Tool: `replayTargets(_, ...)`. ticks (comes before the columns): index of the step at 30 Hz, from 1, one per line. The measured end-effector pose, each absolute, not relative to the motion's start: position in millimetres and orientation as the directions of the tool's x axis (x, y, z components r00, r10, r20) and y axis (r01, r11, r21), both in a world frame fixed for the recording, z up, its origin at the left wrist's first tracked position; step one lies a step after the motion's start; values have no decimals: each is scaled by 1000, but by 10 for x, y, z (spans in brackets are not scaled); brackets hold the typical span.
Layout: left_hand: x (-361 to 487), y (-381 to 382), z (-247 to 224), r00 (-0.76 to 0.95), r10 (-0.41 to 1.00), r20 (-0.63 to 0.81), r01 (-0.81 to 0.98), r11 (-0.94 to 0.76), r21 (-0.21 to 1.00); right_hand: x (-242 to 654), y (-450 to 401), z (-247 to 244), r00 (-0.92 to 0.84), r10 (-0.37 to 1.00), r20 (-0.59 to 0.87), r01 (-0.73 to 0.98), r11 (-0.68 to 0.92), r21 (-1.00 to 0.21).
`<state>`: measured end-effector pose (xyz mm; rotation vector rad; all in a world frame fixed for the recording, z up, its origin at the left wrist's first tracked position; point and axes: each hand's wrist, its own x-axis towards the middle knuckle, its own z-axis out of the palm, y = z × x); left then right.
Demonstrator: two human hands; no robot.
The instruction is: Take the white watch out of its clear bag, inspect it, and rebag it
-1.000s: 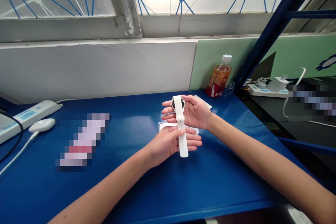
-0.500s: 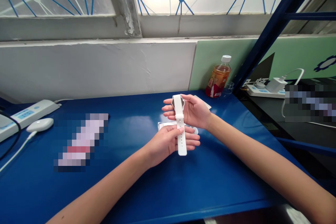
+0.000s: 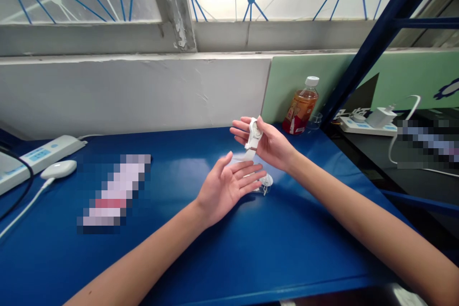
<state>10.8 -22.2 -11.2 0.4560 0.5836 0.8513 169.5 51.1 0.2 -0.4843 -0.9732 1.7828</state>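
Note:
A white wristwatch [image 3: 255,130] is gripped by my right hand [image 3: 275,146], thumb against the edge of its round face, the other fingers stretched behind it. Its pale strap hangs down toward my left hand [image 3: 229,189]. That left hand is open, palm up and fingers spread, just below the watch and holding nothing. Behind the left fingertips, a clear package with a small chain and a white round piece [image 3: 266,181] lies on the blue table [image 3: 172,253], partly hidden by the hand.
A drink bottle [image 3: 301,105] stands at the back right beside a clear cup [image 3: 314,121]. On the left lie a pixelated flat object [image 3: 118,191], a white mouse-shaped device [image 3: 59,169] with a cable, and a power strip [image 3: 43,158]. A blue metal post [image 3: 373,48] rises at the right.
My left hand has let go of the watch strap and opened out. My right hand has raised and turned the watch, so its face now shows.

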Motion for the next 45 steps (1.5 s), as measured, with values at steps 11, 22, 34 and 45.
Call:
replayTargets(11, 125, -219, -224, 476, 866, -155, -412, 375, 831, 1730, 421, 21, -535, 810, 241, -99, 223, -970)
replayTargets(22, 195, -315, -197, 506, 836, -215, -208, 360, 909, 1686, 414, -15, -766, 642, 29, -389, -427, -816)
replayTargets(34, 191, -334, -209, 570, 790, -226, -231, 418, 878, 1745, 388, 107, -814, 580, 27, -394, -517, -760)
replayTargets(45, 200, -321, -242, 584, 775, -241, -226, 441, 869, 1717, 358, 120, -843, 535, 44, -384, -544, -746)
